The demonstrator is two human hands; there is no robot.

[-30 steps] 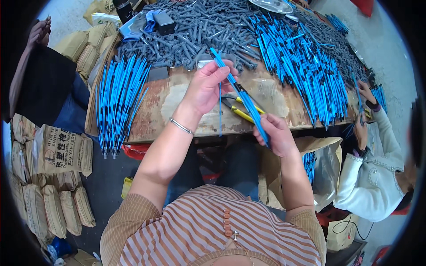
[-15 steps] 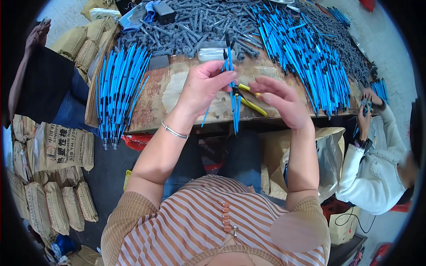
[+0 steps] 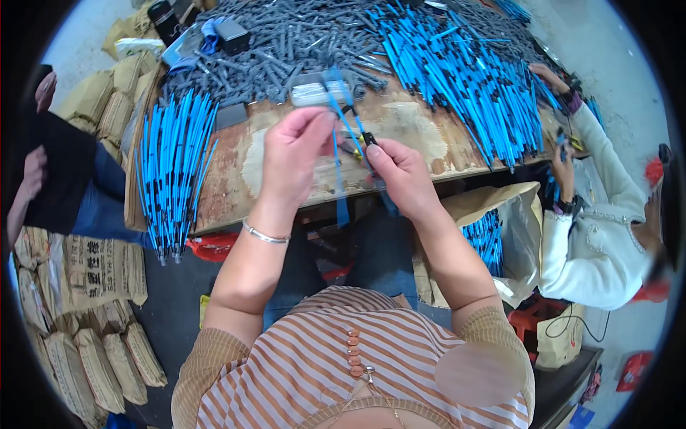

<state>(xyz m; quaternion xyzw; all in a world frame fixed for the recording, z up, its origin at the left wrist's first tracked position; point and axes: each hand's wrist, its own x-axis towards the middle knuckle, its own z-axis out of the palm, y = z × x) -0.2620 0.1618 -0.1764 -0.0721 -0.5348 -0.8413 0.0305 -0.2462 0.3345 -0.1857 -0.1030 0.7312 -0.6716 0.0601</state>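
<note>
In front of the workbench, my left hand [image 3: 296, 146] is closed in a pinch on thin blue tubes [image 3: 339, 161], which hang below the fingers and are blurred by motion. Close by on the right, my right hand [image 3: 404, 171] grips a black connector [image 3: 368, 138] between thumb and fingers. The connector joins the same slim blue pieces, whose upper ends rise above both hands. Partly hidden behind them are the yellow-handled pliers [image 3: 354, 147]. Beyond my hands sits a small grey tray [image 3: 291, 91] holding pale, thin strips.
Grey plastic parts [image 3: 279, 46] cover the bench's far side. Bundled blue tubes lie left [image 3: 175, 161] and right [image 3: 464, 93]. A paper sack [image 3: 525, 214] with more tubes stands by my right arm. Co-workers in white [image 3: 597, 243] and black [image 3: 53, 168] are nearby.
My right hand has gone from open and apart to gripping the black connector. My left hand has moved left and down. The pliers are now mostly covered.
</note>
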